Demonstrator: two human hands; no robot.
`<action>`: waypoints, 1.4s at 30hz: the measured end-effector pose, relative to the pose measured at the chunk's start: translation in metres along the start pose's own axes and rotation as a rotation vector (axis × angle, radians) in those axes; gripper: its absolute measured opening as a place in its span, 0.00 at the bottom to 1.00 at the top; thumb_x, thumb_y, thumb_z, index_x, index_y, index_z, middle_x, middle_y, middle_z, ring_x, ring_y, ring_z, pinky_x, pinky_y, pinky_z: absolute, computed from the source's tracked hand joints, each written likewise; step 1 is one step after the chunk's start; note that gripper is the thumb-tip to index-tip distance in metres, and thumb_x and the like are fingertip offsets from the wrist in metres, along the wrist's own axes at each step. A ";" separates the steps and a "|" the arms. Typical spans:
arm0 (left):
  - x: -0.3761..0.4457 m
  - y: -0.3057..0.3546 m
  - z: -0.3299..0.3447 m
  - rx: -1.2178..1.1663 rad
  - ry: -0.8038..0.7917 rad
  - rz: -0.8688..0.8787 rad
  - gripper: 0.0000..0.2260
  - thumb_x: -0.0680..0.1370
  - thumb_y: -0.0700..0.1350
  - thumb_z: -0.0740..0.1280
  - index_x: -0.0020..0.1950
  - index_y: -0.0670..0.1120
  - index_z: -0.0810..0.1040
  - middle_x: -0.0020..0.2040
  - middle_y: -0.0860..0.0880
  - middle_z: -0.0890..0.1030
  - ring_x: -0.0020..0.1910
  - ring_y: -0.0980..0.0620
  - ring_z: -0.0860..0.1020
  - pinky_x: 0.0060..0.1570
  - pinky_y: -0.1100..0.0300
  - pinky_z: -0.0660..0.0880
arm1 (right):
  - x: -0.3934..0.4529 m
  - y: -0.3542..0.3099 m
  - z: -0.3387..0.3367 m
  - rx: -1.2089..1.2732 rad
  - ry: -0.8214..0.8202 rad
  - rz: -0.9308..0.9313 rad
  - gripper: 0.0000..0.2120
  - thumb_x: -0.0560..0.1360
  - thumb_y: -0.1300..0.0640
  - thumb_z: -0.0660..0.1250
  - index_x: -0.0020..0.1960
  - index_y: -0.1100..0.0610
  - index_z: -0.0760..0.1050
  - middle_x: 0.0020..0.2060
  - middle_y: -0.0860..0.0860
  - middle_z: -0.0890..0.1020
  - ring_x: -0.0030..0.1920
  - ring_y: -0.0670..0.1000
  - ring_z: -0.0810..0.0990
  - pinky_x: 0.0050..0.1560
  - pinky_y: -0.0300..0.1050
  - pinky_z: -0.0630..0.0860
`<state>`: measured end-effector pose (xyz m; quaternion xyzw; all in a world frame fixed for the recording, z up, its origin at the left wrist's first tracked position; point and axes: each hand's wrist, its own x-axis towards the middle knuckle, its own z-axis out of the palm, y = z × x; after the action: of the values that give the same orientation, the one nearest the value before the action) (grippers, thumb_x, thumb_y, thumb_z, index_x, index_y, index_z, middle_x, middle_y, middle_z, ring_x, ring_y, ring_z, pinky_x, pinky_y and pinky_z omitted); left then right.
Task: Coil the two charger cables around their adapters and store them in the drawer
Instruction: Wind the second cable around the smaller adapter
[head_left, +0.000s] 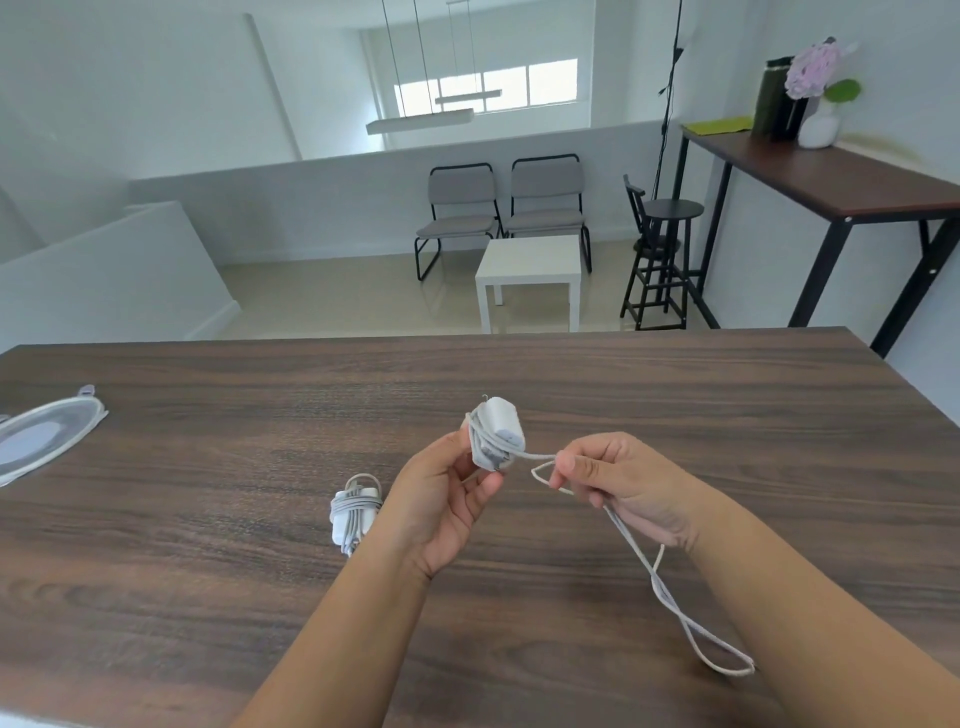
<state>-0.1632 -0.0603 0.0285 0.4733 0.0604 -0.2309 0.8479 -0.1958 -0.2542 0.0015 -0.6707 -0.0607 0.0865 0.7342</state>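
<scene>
My left hand (447, 499) holds a white adapter (497, 434) above the dark wooden table (208, 467); several turns of its grey cable wrap around it. My right hand (618, 483) pinches the same cable (657, 571) just right of the adapter. The loose rest of the cable hangs down in a loop to the table near my right forearm. A second white adapter (355, 514) with its cable wound fully around it lies on the table, just left of my left wrist. No drawer is in view.
A clear plastic pouch (41, 441) lies at the table's left edge. Beyond the far edge stand two grey chairs (504, 208), a small white table (530, 265), a black stool and a high side table (831, 171) with a flower vase.
</scene>
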 end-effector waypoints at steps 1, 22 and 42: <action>0.001 0.000 0.000 -0.026 0.034 0.026 0.09 0.79 0.43 0.64 0.51 0.39 0.80 0.38 0.45 0.83 0.30 0.54 0.82 0.27 0.66 0.79 | -0.001 -0.001 0.002 -0.026 0.044 -0.022 0.12 0.72 0.51 0.71 0.37 0.58 0.81 0.23 0.43 0.73 0.26 0.43 0.62 0.36 0.41 0.59; -0.002 -0.005 -0.008 0.216 -0.166 0.077 0.04 0.77 0.39 0.64 0.49 0.43 0.78 0.37 0.47 0.82 0.31 0.56 0.77 0.30 0.67 0.76 | 0.012 0.001 0.002 -0.456 0.205 -0.045 0.13 0.72 0.48 0.71 0.36 0.56 0.81 0.30 0.55 0.68 0.33 0.51 0.63 0.33 0.42 0.59; 0.007 -0.021 -0.007 0.585 0.265 0.452 0.05 0.75 0.44 0.71 0.45 0.43 0.78 0.45 0.41 0.83 0.38 0.49 0.83 0.41 0.51 0.83 | -0.004 0.001 0.041 -0.788 0.303 -0.130 0.12 0.81 0.50 0.56 0.39 0.51 0.67 0.25 0.47 0.70 0.28 0.46 0.67 0.31 0.38 0.64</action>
<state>-0.1656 -0.0666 0.0064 0.7222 -0.0047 0.0174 0.6914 -0.2079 -0.2145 0.0043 -0.8999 -0.0227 -0.0894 0.4263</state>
